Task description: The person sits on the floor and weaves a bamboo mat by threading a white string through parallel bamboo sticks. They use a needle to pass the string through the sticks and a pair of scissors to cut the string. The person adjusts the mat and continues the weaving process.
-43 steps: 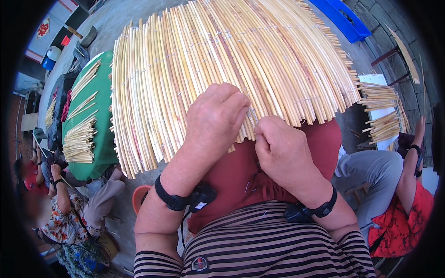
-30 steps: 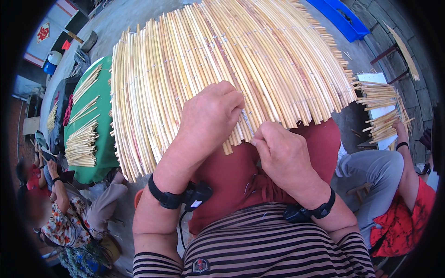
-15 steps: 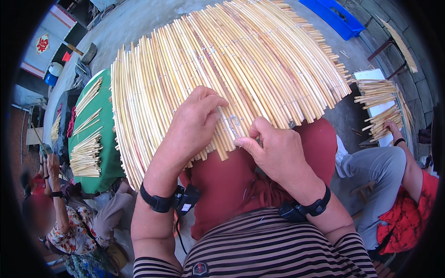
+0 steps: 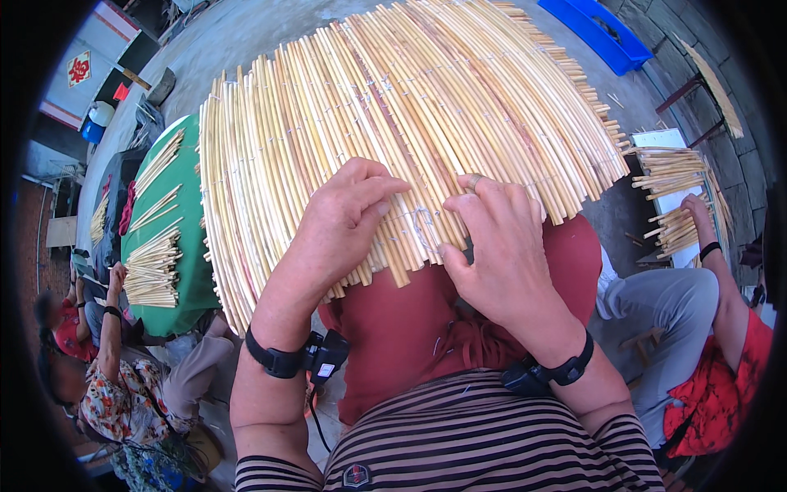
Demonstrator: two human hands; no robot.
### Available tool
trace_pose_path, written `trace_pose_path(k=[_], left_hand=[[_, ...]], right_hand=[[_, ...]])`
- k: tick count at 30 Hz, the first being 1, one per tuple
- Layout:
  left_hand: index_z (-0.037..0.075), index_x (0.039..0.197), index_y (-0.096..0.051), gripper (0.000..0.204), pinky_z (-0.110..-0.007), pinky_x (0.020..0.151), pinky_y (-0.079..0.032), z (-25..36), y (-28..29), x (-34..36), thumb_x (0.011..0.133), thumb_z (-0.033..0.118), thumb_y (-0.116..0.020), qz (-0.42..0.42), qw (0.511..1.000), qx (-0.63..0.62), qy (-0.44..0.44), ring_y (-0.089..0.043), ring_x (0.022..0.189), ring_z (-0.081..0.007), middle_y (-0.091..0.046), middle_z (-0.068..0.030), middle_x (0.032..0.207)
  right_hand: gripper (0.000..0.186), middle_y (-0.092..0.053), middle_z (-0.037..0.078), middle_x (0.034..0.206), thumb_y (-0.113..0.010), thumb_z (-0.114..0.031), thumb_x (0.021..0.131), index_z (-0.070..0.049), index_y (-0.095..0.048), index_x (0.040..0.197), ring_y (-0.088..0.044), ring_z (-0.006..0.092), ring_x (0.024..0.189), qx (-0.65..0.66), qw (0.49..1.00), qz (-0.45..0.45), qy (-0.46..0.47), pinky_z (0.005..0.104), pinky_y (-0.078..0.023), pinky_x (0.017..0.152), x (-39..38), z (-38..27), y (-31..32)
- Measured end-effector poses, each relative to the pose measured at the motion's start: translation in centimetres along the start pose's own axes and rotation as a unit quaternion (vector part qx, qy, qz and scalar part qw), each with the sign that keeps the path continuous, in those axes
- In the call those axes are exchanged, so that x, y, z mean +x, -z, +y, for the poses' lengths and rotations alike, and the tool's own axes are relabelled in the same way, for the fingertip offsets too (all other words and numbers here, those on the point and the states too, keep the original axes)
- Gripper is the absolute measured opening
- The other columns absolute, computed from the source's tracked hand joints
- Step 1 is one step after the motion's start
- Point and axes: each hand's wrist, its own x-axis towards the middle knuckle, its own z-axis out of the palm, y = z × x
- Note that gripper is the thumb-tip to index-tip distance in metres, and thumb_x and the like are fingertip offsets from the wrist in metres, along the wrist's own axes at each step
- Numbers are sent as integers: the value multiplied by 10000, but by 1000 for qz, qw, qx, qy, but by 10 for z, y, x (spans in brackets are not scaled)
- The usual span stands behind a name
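Observation:
A broad mat of pale, parallel sticks (image 4: 311, 123), tied with pale thread, spans the upper middle over my maroon-clad lap. At its near edge my left hand (image 4: 340, 225) is bent, index finger reaching over the sticks and thumb curled in close; whatever it grips is hidden. Just to its right, a loose loop of pale thread (image 4: 422, 225) lies on the mat. My right hand (image 4: 496, 246) rests beside that loop with fingers apart and bent, fingertips touching the sticks, a metal band on one finger.
Stick bundles lie on a green surface (image 4: 147, 205) at left and on a white board (image 4: 672, 139) at right. Co-workers sit at both sides: a floral shirt (image 4: 119, 402), a red sleeve (image 4: 730, 377). A blue crate (image 4: 594, 33) and a leaning woven panel (image 4: 709, 82) stand beyond.
My left hand has shifted left and lower, its index finger straightening. My right hand has gone from a pinch to spread fingers, slightly higher. The thread loop has come into view between them.

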Motion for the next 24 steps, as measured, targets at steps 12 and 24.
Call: trace_pose_path(k=[12,24], left_hand=[[30,1085,-685,277,-356,784,-528,2,4,2,833,-51,-604,-7,1000,19,-21,-640,921,-291,-614,-129,1018],[91,1117,-693,410,-358,755,-533,-2,10,7,722,3,-621,-72,946,252,-189,-587,893,-255,-600,-108,1122]], right_hand=[[389,-571,91,1188,-759,-187,742,-52,-591,1067,-511,264,1057,31,999,37,10,397,-381,880,14,5,-16],[245,-606,88,1116,-693,-82,749,-52,-622,982,-565,249,993,104,990,73,63,385,-408,857,1,24,-16]])
